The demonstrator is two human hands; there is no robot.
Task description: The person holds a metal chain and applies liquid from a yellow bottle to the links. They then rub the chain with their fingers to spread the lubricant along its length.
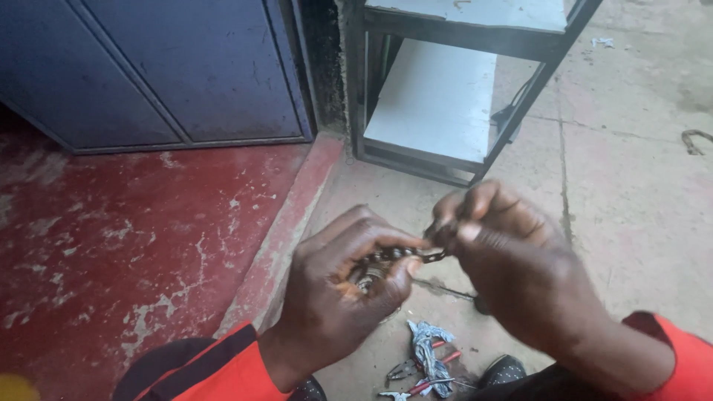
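Concrete floor [639, 193] | 2 hands: left [334, 286], right [512, 260] grip chain [401, 255]

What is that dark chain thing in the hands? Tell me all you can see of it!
The chain is a short run of dark metal links, like a bicycle chain, and looks greasy. It stretches nearly level between the two hands. The left hand curls around one end, where more links seem bunched inside the palm. The right hand pinches the other end with its fingertips. It hangs in the air above the concrete floor, touching nothing else. Most of it is hidden by fingers.
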